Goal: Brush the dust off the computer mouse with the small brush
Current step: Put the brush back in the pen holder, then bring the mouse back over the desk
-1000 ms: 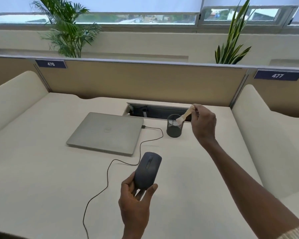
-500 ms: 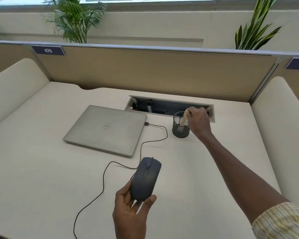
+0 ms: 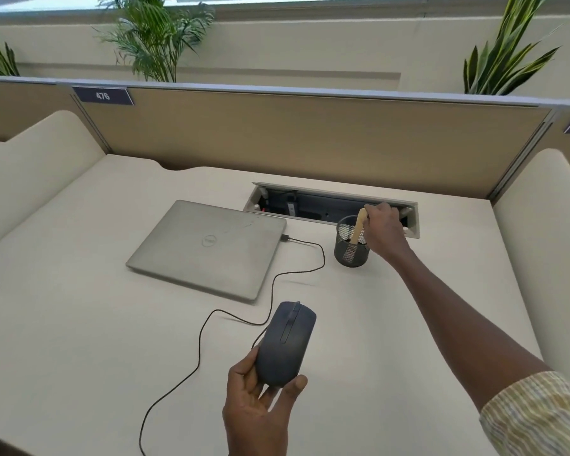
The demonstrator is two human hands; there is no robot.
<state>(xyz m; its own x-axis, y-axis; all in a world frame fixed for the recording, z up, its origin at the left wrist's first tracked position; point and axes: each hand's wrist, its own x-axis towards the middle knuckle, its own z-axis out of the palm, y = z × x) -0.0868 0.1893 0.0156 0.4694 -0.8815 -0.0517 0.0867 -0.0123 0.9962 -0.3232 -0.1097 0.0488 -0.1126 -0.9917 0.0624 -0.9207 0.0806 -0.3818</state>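
Note:
A dark grey wired computer mouse [image 3: 285,343] is lifted above the desk, held from below in my left hand [image 3: 259,403]. Its black cable [image 3: 270,287] runs across the desk to the laptop. The small brush [image 3: 358,228] has a light wooden handle and stands bristles down inside a black mesh pen cup [image 3: 351,246]. My right hand [image 3: 384,230] reaches over the cup's right side, with its fingertips on the top of the brush handle.
A closed silver laptop [image 3: 208,248] lies left of the cup. Behind the cup an open cable tray [image 3: 329,207] is sunk into the cream desk [image 3: 79,324]. A tan partition wall [image 3: 293,136] closes the back, with padded dividers on both sides.
My right hand has carried the brush from above the cup down into it, bristles first. The mouse stays in my left hand. The camera has tilted down and closer.

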